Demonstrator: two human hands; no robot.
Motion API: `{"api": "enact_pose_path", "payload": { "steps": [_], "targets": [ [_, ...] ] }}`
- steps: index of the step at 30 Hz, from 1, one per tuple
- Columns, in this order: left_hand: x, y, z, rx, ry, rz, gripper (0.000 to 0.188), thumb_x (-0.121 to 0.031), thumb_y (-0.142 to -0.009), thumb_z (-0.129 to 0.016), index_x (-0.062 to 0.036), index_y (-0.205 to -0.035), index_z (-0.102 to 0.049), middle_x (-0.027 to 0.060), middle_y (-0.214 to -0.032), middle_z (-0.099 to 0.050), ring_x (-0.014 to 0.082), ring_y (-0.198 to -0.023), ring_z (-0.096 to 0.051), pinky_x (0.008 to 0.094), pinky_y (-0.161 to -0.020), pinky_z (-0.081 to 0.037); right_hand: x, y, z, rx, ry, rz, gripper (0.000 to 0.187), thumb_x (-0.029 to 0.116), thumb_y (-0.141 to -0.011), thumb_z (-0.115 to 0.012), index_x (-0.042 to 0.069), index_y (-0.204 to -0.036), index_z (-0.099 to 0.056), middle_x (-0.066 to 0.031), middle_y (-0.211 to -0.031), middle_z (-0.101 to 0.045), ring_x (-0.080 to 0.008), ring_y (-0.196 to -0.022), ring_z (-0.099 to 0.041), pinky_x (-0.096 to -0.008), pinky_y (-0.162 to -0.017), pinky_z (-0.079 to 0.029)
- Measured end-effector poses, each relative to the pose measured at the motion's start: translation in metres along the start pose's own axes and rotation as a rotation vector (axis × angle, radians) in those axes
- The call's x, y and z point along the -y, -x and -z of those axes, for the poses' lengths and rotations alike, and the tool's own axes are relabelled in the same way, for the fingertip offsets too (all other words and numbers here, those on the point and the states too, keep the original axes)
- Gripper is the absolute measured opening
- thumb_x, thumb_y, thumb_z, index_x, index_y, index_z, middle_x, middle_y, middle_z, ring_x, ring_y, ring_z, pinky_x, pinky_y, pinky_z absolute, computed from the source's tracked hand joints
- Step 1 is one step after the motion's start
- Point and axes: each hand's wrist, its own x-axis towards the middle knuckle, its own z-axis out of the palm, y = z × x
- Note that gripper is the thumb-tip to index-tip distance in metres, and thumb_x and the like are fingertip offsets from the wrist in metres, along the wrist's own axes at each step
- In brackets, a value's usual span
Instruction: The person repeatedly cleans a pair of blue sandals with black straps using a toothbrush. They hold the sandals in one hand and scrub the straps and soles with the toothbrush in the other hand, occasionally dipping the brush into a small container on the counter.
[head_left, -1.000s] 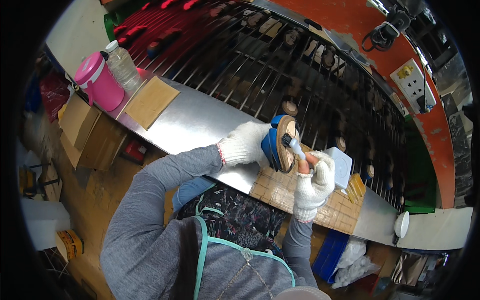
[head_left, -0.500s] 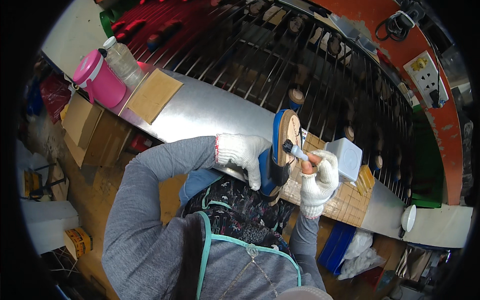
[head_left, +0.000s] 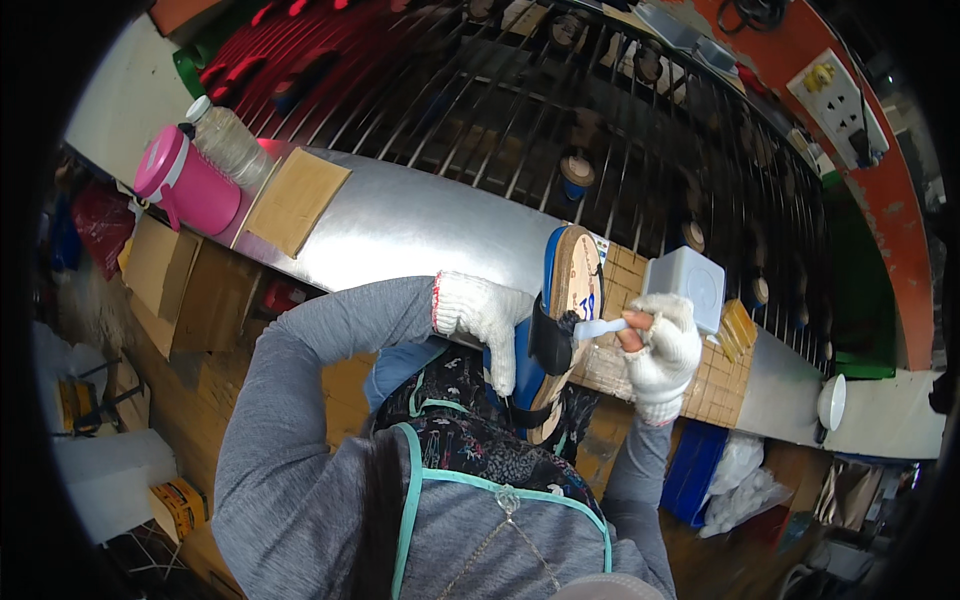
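Note:
My left hand (head_left: pixel 487 318), in a white knit glove, grips a blue shoe last with a sandal on it from the left side. The sandal (head_left: pixel 574 275) has a tan sole facing up, with markings on it, and black straps wrapped round the last. In my right hand (head_left: pixel 664 348), gloved with bare fingertips, a small brush (head_left: pixel 602 327) with a pale handle is pinched. Its dark bristles meet the edge of the sole beside the wide black strap. The left hand's fingers are partly hidden behind the last.
A white box-shaped container (head_left: pixel 686 290) stands on a gridded board (head_left: pixel 725 385) to the right. Beyond the metal ledge (head_left: pixel 400 220) runs a rack of rods (head_left: pixel 480 130) carrying several lasts. A pink jug (head_left: pixel 190 185), a clear bottle (head_left: pixel 228 140) and cardboard (head_left: pixel 298 202) sit at the left.
The brush has moved down the sole, from its middle to the edge by the strap. The sandal has turned slightly, showing more of its sole and lower strap. The whole view has shifted a little.

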Motion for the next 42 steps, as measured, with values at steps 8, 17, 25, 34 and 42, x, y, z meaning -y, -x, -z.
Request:
{"api": "enact_pose_path", "payload": {
  "steps": [8, 17, 25, 34, 42],
  "targets": [
    [0.012, -0.007, 0.001, 0.003, -0.036, -0.168, 0.077, 0.014, -0.052, -0.087, 0.0007, -0.124, -0.063, 0.0185, -0.116, -0.071, 0.0275, -0.107, -0.069, 0.0366, -0.090, -0.059, -0.002, 0.033, -0.002, 0.089, -0.037, -0.385, 0.012, 0.008, -0.081, -0.076, 0.000, -0.090, -0.072, -0.0085, -0.092, -0.065, -0.0203, -0.084, -0.061, -0.0316, -0.074, -0.049],
    [0.071, -0.012, 0.015, -0.172, 0.830, -0.834, 0.093, -0.065, -0.085, -0.061, -0.0059, -0.152, -0.034, 0.0208, -0.148, -0.046, 0.0280, -0.130, -0.054, 0.0448, -0.104, -0.051, 0.002, 0.140, 0.073, -0.101, 0.518, -0.904, 0.010, 0.016, -0.089, -0.070, 0.006, -0.089, -0.069, -0.0051, -0.078, -0.062, -0.0177, -0.073, -0.060, -0.0326, -0.066, -0.042],
    [0.104, -0.036, 0.022, -0.086, 0.933, -1.031, 0.071, -0.056, -0.102, -0.044, -0.0044, -0.150, -0.036, 0.0243, -0.130, -0.058, 0.0312, -0.106, -0.068, 0.0595, -0.110, -0.041, -0.025, 0.149, 0.075, 0.050, 0.981, -0.675, 0.010, 0.019, -0.079, -0.075, 0.016, -0.085, -0.068, -0.0034, -0.084, -0.066, -0.0254, -0.081, -0.062, -0.0423, -0.076, -0.040],
    [0.087, -0.029, 0.018, -0.245, 0.623, -1.043, 0.091, -0.074, -0.091, -0.050, -0.0013, -0.146, -0.041, 0.0240, -0.122, -0.062, 0.0323, -0.099, -0.068, 0.0468, -0.090, -0.059, -0.026, 0.153, 0.088, 0.030, 0.323, -1.161, 0.007, 0.018, -0.090, -0.070, 0.012, -0.094, -0.070, -0.0020, -0.076, -0.066, -0.0139, -0.066, -0.055, -0.0288, -0.063, -0.040],
    [0.067, -0.067, 0.001, -0.663, 0.572, -0.681, 0.104, -0.083, -0.081, -0.055, -0.0025, -0.146, -0.043, 0.0171, -0.130, -0.061, 0.0253, -0.108, -0.067, 0.0377, -0.092, -0.059, -0.011, 0.106, 0.045, -0.238, -0.166, -1.015, 0.018, 0.008, -0.085, -0.076, -0.002, -0.100, -0.072, -0.0020, -0.085, -0.065, -0.0101, -0.075, -0.057, -0.0258, -0.067, -0.044]
  ]
}}
